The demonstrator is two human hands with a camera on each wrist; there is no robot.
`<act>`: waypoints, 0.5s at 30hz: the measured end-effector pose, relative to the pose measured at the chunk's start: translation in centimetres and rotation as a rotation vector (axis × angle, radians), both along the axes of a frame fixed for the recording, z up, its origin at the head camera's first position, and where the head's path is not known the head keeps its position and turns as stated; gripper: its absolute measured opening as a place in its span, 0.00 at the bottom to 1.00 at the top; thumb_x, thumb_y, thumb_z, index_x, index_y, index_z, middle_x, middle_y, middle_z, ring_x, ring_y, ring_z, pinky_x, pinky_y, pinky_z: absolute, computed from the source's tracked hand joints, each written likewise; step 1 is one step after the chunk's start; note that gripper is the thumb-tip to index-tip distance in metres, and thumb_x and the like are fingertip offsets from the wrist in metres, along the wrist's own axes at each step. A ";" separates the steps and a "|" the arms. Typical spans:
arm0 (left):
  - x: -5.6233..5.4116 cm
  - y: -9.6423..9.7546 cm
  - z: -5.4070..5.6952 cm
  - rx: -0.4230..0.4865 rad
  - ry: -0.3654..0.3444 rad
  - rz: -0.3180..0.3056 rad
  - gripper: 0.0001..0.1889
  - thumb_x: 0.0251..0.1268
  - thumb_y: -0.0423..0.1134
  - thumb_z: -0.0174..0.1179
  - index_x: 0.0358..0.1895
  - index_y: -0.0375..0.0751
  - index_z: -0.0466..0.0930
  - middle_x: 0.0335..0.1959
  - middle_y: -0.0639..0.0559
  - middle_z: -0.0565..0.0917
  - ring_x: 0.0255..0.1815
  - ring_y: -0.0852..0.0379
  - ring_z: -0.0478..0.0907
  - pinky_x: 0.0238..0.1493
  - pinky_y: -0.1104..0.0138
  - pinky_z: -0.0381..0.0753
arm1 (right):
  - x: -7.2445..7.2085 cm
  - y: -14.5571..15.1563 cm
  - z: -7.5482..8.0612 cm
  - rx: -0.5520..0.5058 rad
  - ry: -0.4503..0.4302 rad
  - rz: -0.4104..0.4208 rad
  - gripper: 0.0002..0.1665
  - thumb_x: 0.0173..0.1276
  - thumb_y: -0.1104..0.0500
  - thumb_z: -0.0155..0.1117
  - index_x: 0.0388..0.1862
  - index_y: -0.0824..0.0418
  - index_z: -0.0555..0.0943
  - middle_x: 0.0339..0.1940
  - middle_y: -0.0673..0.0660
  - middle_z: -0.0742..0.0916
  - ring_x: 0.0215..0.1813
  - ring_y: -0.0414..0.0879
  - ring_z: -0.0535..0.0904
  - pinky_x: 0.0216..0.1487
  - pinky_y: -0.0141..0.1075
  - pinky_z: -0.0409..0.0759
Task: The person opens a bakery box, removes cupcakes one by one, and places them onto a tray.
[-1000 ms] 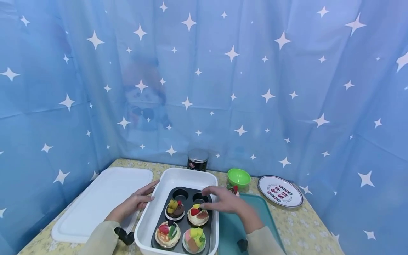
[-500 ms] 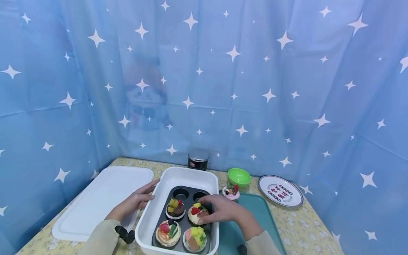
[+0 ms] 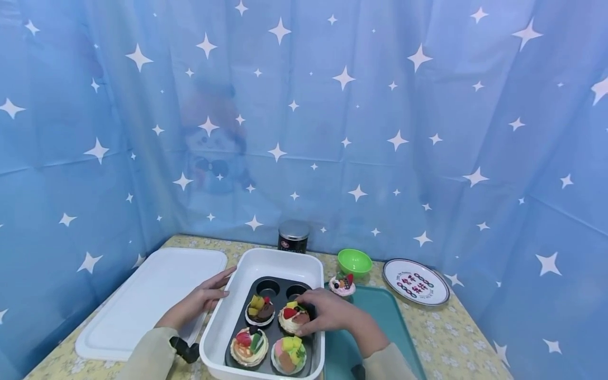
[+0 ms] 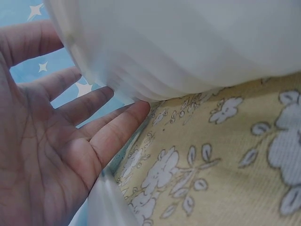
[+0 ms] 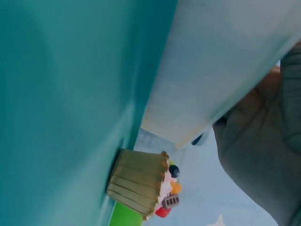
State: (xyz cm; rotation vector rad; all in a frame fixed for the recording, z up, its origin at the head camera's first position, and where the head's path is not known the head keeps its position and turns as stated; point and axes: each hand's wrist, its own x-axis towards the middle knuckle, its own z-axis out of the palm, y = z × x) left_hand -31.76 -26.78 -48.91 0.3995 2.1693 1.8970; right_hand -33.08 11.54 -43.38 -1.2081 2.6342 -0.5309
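Inside a deep white rectangular bin (image 3: 258,264) lies a dark muffin tin (image 3: 282,287) with several fruit-topped cupcakes in its cups. My right hand (image 3: 332,312) reaches over the bin's right wall, its thumb and fingers around the cream cupcake (image 3: 291,318) in the middle right cup. The fingertips' contact is partly hidden, and the right wrist view does not show it. Chocolate-topped is the cupcake (image 3: 260,310) beside it; in front sit two more, one cream (image 3: 249,347) and one topped with yellow pieces (image 3: 288,354). With fingers extended, my left hand (image 3: 204,298) rests against the bin's left wall.
A pink-topped cupcake (image 3: 342,285) stands on the teal tray (image 3: 380,311) right of the bin. Behind are a green bowl (image 3: 354,262), a patterned plate (image 3: 415,282) and a dark silver-lidded canister (image 3: 293,237). A white board or lid (image 3: 157,295) lies left.
My right hand has lowered from above the tin and closed its thumb and fingers around the middle right cupcake. The left hand has stayed at the bin's wall.
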 end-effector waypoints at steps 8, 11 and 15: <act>0.1 -0.1 0.0 -0.005 0.014 -0.004 0.38 0.75 0.45 0.55 0.82 0.56 0.48 0.82 0.41 0.48 0.75 0.39 0.63 0.62 0.55 0.77 | 0.0 -0.6 -0.8 0.044 0.169 0.022 0.42 0.60 0.28 0.67 0.65 0.52 0.80 0.55 0.45 0.82 0.56 0.42 0.76 0.60 0.44 0.75; 0.2 -0.1 0.2 -0.010 0.017 -0.006 0.38 0.74 0.45 0.55 0.83 0.55 0.48 0.82 0.41 0.48 0.75 0.39 0.63 0.62 0.55 0.77 | 0.1 -0.6 -0.9 0.039 0.176 0.017 0.41 0.61 0.29 0.67 0.64 0.53 0.80 0.53 0.44 0.82 0.55 0.41 0.77 0.61 0.45 0.73; 0.3 0.0 0.3 -0.023 0.027 -0.007 0.38 0.74 0.45 0.54 0.83 0.54 0.48 0.82 0.40 0.48 0.74 0.39 0.64 0.61 0.56 0.77 | 0.2 -0.7 -0.8 0.031 0.166 0.010 0.40 0.61 0.30 0.67 0.63 0.53 0.80 0.51 0.44 0.82 0.53 0.40 0.77 0.63 0.46 0.71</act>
